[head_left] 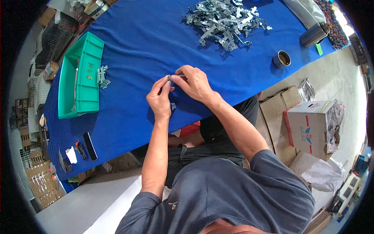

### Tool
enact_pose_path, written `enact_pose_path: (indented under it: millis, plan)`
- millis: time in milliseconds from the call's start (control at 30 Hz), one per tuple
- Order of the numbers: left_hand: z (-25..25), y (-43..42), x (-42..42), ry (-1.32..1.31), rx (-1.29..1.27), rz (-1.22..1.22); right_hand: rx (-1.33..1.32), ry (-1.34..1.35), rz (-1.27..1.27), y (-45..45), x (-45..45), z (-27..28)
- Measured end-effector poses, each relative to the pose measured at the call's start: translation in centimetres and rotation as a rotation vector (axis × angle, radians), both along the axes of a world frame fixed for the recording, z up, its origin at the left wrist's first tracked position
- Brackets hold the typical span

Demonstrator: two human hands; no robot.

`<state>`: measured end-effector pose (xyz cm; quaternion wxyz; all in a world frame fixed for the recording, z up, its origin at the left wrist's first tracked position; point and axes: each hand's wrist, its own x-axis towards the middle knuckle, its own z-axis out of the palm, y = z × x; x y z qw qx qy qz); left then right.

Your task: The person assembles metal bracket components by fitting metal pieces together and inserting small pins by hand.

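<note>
Over the front part of the blue cloth, my left hand (159,99) and my right hand (195,84) meet with fingertips pinched. Between them is a small metal bracket (169,78), mostly covered by the fingers. A thin grey strip of metal (180,75) shows in my right hand's fingers; whether it belongs to the bracket I cannot tell. Another small metal piece (173,106) lies beside my left wrist. Farther off, a large heap of metal brackets (226,25) is spread on the cloth. A few similar brackets (103,77) rest against the green bin.
The green plastic bin (90,78) stands at the left on the blue cloth (136,43). A phone (90,146) and a red-black tool (81,150) lie near the left corner. At right are a metal cup (278,61) and a flask (311,36); a cardboard box (309,126) sits on the floor.
</note>
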<state>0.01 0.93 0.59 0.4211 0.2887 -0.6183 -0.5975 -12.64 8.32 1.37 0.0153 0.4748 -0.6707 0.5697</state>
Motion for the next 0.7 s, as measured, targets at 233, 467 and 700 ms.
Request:
enact_pose_path:
  millis: [233, 467, 700]
  plan:
    - [0.0, -0.2, 0.1, -0.006, 0.027, -0.046, 0.194, 0.122, 0.032, 0.3, -0.7, -1.3]
    - [-0.2, -0.3, 0.1, -0.007, 0.064, -0.034, 0.027, -0.048, 0.042, 0.1, -0.2, -0.2]
    - [0.0, -0.2, 0.0, 0.004, 0.051, -0.043, 0.218, -0.025, 0.042, 0.3, -0.4, -0.4]
